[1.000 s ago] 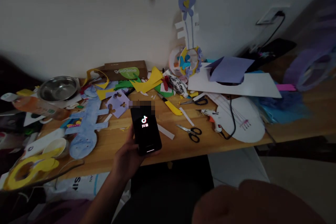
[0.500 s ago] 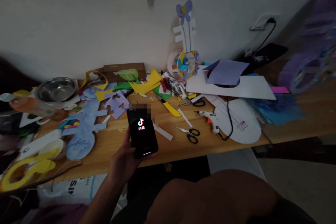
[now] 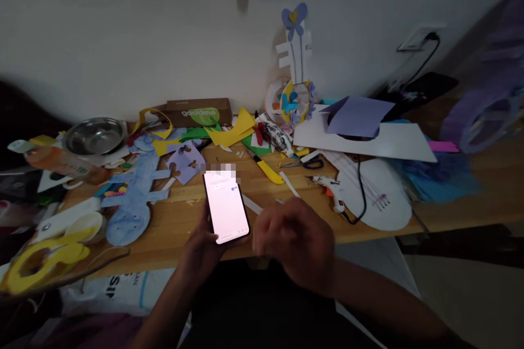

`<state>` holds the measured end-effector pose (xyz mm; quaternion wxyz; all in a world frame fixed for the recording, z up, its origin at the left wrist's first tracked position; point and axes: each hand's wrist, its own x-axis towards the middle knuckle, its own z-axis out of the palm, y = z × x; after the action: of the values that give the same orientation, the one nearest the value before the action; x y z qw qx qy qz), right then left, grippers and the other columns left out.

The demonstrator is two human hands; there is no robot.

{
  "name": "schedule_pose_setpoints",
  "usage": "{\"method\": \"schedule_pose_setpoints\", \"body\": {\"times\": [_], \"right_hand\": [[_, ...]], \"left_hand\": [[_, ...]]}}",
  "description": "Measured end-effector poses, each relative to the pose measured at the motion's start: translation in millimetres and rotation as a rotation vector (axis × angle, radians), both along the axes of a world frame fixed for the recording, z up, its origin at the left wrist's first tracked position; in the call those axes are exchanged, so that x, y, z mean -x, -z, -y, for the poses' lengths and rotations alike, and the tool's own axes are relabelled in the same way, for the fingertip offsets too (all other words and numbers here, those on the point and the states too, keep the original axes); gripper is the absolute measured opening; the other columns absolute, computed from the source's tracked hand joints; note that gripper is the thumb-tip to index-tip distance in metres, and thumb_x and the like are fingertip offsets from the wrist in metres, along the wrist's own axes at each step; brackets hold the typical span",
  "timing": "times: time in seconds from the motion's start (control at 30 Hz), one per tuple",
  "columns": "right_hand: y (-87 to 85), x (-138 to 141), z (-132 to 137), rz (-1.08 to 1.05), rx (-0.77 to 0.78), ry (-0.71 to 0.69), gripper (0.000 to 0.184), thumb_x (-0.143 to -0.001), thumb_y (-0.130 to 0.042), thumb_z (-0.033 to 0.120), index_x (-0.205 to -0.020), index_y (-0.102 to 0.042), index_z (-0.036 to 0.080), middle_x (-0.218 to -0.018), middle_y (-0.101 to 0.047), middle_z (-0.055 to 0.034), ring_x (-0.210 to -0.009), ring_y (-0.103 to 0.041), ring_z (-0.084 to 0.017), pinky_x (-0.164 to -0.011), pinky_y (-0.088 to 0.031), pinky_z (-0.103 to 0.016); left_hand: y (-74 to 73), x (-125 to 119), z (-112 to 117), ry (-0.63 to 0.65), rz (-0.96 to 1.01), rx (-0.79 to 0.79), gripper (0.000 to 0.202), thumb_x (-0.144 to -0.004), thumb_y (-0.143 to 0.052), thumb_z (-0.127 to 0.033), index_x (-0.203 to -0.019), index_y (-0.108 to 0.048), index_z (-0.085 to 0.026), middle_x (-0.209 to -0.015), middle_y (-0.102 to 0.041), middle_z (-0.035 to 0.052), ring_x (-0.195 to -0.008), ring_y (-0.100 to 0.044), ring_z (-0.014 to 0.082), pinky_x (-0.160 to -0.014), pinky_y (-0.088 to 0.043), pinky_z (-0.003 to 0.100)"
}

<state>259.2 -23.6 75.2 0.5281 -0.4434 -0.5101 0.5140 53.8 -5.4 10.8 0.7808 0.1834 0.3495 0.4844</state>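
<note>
Partly, the smartphone hides its own upper edge from the reader, since a pixelated patch covers it, and the small text on its pale screen is too fine to read. It is held above the front of the wooden table by the left hand, whose thumb presses along the near left corner; most of the other fingers are out of sight behind the phone.

The right hand is blurred and dim, beside the phone and apart from it. Its fingers curl inward, but I cannot tell whether their tips meet or pinch anything. It covers nearly all of a small pair of scissors and cuts across a white paper strip.

Left of the phone, the purple paper offcut is partly overlapped by other scraps. Right of the hand, the hot glue gun rests with its cord over a white guitar-shaped board. A large purple ring-like object at the far right is smeared and hard to make out.

Half a second ago the screen was black with a music-note logo; now it glows pinkish white. The right hand has come up over the table, and the scissors, plainly visible then, are now covered.
</note>
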Motion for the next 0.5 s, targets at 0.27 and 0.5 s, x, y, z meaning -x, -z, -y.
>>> {"method": "schedule_pose_setpoints", "body": {"times": [0.27, 0.5], "right_hand": [[73.3, 4, -45, -0.148, 0.337, 0.010, 0.051, -0.095, -0.046, 0.068, -0.127, -0.050, 0.027, -0.134, -0.061, -0.0117, -0.119, -0.063, -0.027, -0.094, -0.052, -0.045], [71.8, 18, -32, -0.349, 0.439, -0.169, 0.054, -0.094, -0.053, 0.064, -0.136, -0.046, 0.031, -0.139, -0.060, -0.0115, -0.114, -0.066, -0.027, -0.086, -0.056, -0.042]], "left_hand": [[-7.7, -10, 8, -0.016, -0.193, -0.091, 0.112, -0.076, -0.076, -0.010, -0.154, -0.013, -0.058, -0.170, -0.018, 0.0004, -0.140, -0.043, 0.0405, -0.096, -0.057, 0.052], [-8.2, -1, 11, 0.040, -0.103, -0.072, 0.109, -0.076, -0.072, -0.011, -0.155, -0.012, -0.056, -0.167, -0.027, 0.0029, -0.138, -0.046, 0.0405, -0.100, -0.053, 0.056]]}}
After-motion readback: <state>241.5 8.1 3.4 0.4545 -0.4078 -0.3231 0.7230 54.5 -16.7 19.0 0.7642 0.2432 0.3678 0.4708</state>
